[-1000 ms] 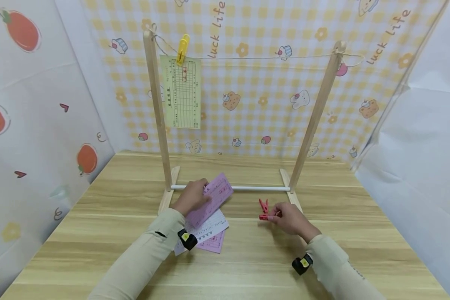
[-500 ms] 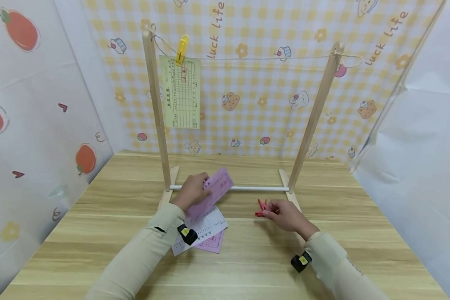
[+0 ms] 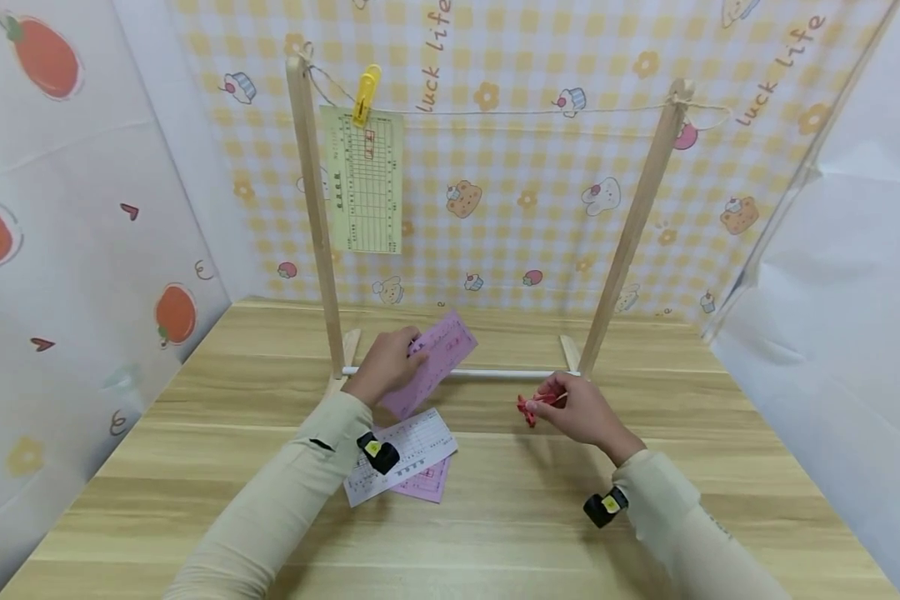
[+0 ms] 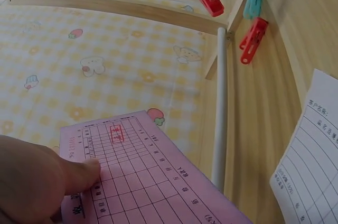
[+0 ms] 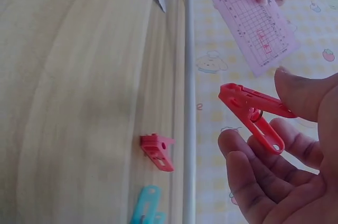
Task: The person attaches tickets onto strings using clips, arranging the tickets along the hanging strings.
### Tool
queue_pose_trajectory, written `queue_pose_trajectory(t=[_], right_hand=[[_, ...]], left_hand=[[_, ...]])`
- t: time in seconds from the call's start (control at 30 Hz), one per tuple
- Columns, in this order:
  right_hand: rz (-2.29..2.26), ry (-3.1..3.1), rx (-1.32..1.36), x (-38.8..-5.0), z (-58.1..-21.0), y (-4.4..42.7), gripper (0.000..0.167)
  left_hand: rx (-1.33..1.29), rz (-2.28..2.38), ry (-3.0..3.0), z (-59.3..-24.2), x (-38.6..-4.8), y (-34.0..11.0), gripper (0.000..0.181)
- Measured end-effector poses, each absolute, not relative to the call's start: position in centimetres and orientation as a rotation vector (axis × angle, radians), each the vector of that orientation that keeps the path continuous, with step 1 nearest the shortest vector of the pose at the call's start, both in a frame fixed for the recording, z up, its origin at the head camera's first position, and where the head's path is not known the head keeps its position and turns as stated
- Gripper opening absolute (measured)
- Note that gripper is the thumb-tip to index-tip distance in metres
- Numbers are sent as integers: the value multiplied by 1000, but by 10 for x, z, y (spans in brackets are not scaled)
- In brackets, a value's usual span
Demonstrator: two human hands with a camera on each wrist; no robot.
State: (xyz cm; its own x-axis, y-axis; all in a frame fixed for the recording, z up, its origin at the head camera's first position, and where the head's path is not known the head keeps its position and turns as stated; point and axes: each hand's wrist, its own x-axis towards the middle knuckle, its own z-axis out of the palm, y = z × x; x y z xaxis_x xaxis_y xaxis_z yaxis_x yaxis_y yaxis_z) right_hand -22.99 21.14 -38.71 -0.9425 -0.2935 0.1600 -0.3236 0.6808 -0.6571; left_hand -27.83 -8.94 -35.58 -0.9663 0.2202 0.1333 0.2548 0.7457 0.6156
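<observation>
My left hand [image 3: 386,367] pinches a pink receipt slip [image 3: 441,357], its thumb lying across the printed grid in the left wrist view. Raised a little off the table, my right hand [image 3: 581,412] holds a red clothespin [image 5: 248,109] by its handles, between thumb and fingers. A second red clothespin [image 5: 157,151] lies on the table below that hand, beside a teal clothespin [image 5: 145,205]. Under my left wrist, a white slip [image 3: 420,446] overlaps another pink slip [image 3: 429,483].
Two wooden posts [image 3: 633,242] carry a twine line [image 3: 495,113], and a white rod [image 3: 495,374] joins them low down. From the line's left end hangs a yellow-green slip [image 3: 375,192], held by a yellow clothespin [image 3: 366,96]. Patterned cloth [image 3: 525,242] stands behind the rack.
My left hand has lifted the pink slip upward, away from the white slip. My right hand has raised one red clothespin off the table; the other red one stays there.
</observation>
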Motion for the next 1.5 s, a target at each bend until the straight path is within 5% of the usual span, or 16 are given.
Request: queue_pose_trajectory(t=[1.5], right_hand=[[1137,-2747,508,-244,-343,202,30]], left_hand=[[-363,-1190,-2547,-319,-289,-80,19]])
